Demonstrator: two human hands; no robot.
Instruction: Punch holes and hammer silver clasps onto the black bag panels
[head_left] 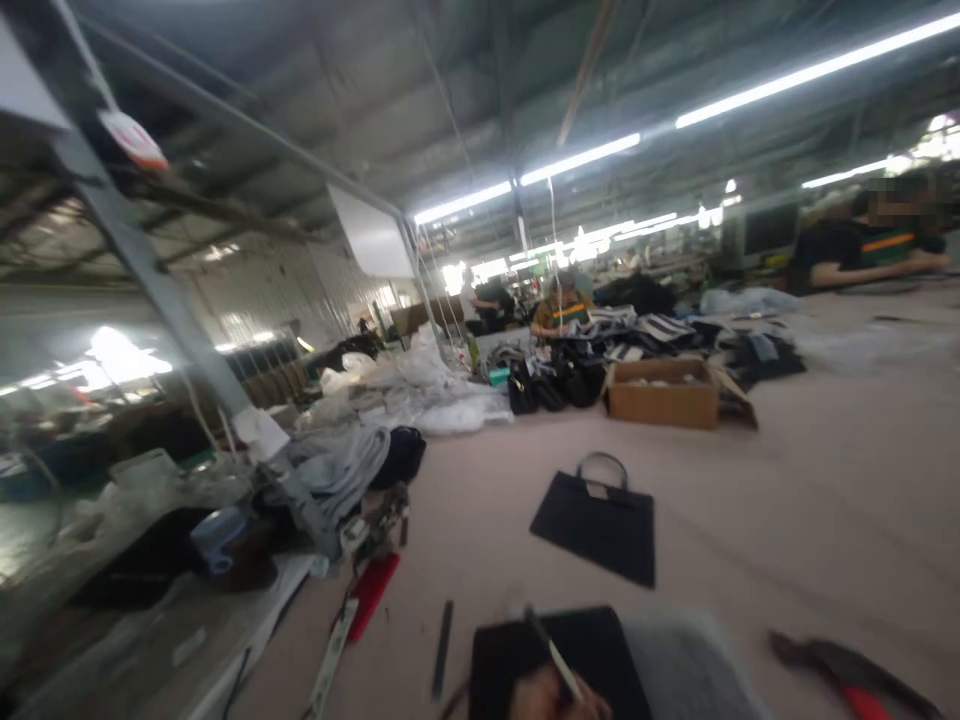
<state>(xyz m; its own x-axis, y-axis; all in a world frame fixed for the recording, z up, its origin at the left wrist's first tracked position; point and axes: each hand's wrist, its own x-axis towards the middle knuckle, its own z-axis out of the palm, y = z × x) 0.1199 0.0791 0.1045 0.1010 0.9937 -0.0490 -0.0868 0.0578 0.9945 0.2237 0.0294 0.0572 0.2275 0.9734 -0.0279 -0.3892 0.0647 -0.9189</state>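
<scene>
At the bottom edge of the head view, my right hand [541,696] is partly cut off, its fingers closed around a slim pen-like tool [556,655]. The tool has a dark upper end and a pale shaft, and blur hides its exact kind. Beneath it lies a flat black piece [495,655] with rounded corners. A translucent sheet [690,665] lies along its right side. Farther off, a black flat bag [600,530] with a looped handle rests on the table. My left hand does not show.
A blurred red-handled tool [832,665] lies at right, a dark strip [442,650] and a red object [373,595] at left. Behind are an open cardboard box [664,395], black bags [551,387] and plastic wrap [450,400]. A metal post [165,280] rises left. People sit farther back.
</scene>
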